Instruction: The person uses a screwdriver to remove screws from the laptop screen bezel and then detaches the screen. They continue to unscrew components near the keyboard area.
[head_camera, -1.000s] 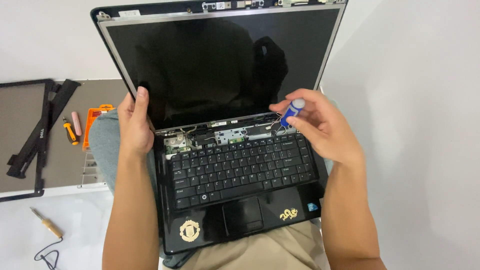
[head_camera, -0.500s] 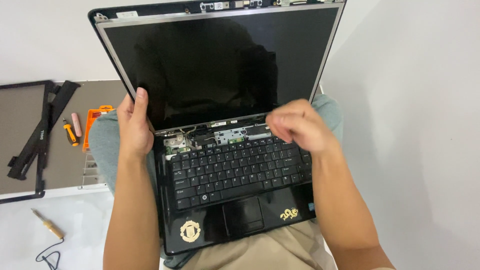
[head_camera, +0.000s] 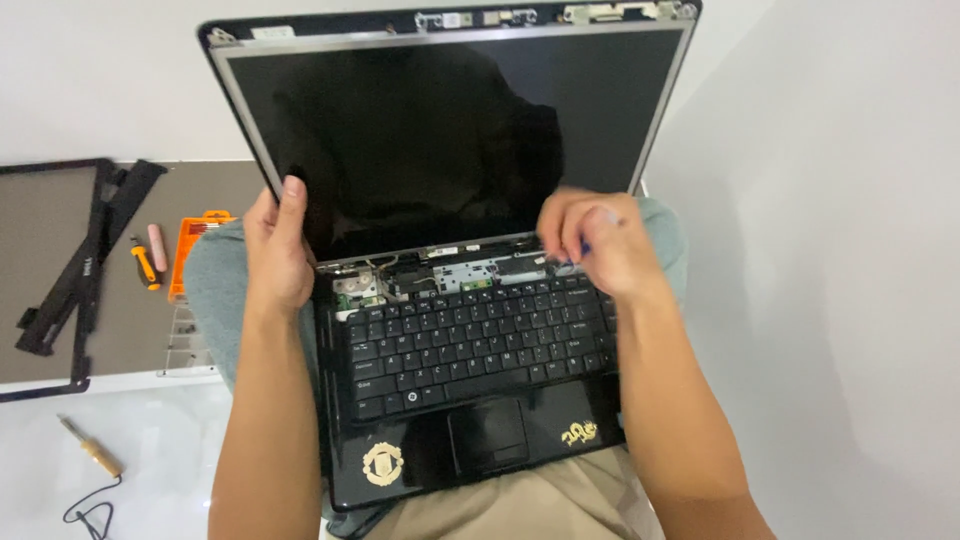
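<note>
- Left hand (head_camera: 275, 250): fingers clamp the laptop (head_camera: 470, 400) screen edge; hold it steady.
- Right hand (head_camera: 595, 245): fingers curled around a blue-tipped tool (head_camera: 583, 247) at the hinge strip (head_camera: 470, 270); work gently near exposed wires.

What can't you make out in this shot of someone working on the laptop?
Head view only:
- What the right hand holds: its curled, blurred fingers hide all but a blue sliver.
- The laptop hinge area beneath that hand is covered.
- The left hand hides the screen's lower left corner.
- The bottom edge cuts the floor cable.
</note>
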